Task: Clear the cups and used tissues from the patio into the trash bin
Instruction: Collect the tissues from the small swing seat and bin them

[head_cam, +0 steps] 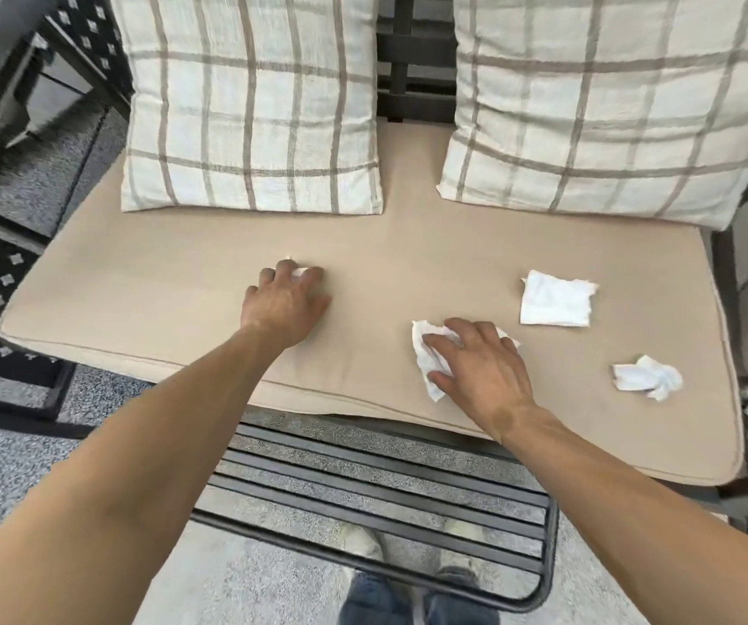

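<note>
Nearest me, my right hand (475, 367) is pressing down with spread fingers on a rumpled white tissue (428, 367) lying on the tan seat cushion (182, 309). To its right a small crumpled white tissue (647, 378) is lying, and farther back a flat folded white tissue (554, 298). Farther left, my left hand (288, 300) is curling over a small white tissue scrap (300, 272). Two plaid cushions (250, 101) are leaning at the far side.

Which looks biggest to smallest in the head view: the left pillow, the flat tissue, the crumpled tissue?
1. Left pillow, by far the largest.
2. Flat tissue.
3. Crumpled tissue, a little smaller than the flat one; it lies nearer the camera and is balled up, so its true size is unsure.
</note>
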`<action>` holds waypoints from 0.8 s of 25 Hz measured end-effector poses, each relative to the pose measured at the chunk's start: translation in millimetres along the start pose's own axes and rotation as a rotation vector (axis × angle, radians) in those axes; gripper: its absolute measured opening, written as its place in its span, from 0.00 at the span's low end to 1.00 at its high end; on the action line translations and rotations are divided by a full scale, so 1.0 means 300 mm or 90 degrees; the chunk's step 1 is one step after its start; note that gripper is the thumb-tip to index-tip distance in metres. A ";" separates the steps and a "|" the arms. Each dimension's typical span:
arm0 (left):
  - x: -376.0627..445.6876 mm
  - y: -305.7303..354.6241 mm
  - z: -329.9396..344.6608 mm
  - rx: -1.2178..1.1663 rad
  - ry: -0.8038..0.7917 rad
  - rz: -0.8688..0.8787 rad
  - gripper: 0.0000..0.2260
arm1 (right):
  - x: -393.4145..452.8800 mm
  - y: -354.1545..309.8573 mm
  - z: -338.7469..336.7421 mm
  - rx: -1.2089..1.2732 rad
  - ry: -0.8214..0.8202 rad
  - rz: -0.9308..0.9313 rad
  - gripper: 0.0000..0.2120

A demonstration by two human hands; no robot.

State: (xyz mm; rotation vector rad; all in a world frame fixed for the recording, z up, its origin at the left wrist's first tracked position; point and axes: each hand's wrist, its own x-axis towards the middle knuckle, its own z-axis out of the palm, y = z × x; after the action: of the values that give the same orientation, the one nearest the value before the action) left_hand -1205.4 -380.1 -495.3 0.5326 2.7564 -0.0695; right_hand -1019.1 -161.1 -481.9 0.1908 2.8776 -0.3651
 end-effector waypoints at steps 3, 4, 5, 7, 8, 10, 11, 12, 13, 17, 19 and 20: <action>0.014 -0.010 0.007 -0.099 0.031 -0.009 0.13 | -0.005 -0.007 0.012 0.042 -0.006 -0.010 0.14; 0.009 -0.005 0.005 -0.138 0.036 -0.015 0.11 | -0.008 -0.004 0.011 0.071 -0.013 -0.012 0.15; 0.002 0.009 -0.001 -0.169 0.037 -0.011 0.10 | -0.012 0.007 0.002 0.106 -0.017 -0.005 0.16; -0.025 0.063 -0.021 -0.210 0.036 0.037 0.10 | -0.035 0.046 -0.030 0.164 0.010 0.030 0.18; -0.038 0.103 -0.031 -0.228 0.035 0.071 0.11 | -0.055 0.072 -0.051 0.175 0.035 0.052 0.18; -0.055 0.212 -0.055 -0.258 0.023 0.145 0.12 | -0.109 0.138 -0.095 0.188 0.099 0.095 0.18; -0.059 0.278 -0.066 -0.264 0.010 0.187 0.12 | -0.139 0.177 -0.116 0.204 0.135 0.118 0.17; -0.062 0.354 -0.078 -0.268 -0.004 0.228 0.12 | -0.172 0.222 -0.137 0.225 0.166 0.146 0.16; -0.065 0.429 -0.092 -0.276 -0.017 0.267 0.12 | -0.201 0.267 -0.154 0.244 0.188 0.177 0.15; -0.064 0.703 -0.133 -0.333 -0.092 0.358 0.12 | -0.294 0.437 -0.168 0.239 0.167 0.304 0.11; -0.054 0.803 -0.128 -0.310 -0.126 0.373 0.11 | -0.323 0.495 -0.146 0.237 0.118 0.350 0.12; -0.045 0.846 -0.118 -0.287 -0.143 0.383 0.10 | -0.331 0.517 -0.133 0.239 0.088 0.368 0.13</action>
State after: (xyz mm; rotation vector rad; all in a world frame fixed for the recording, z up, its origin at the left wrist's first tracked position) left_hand -1110.8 -145.3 -453.6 1.1044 2.1857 0.5778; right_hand -907.6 -11.8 -455.5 1.1142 2.6823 -0.7860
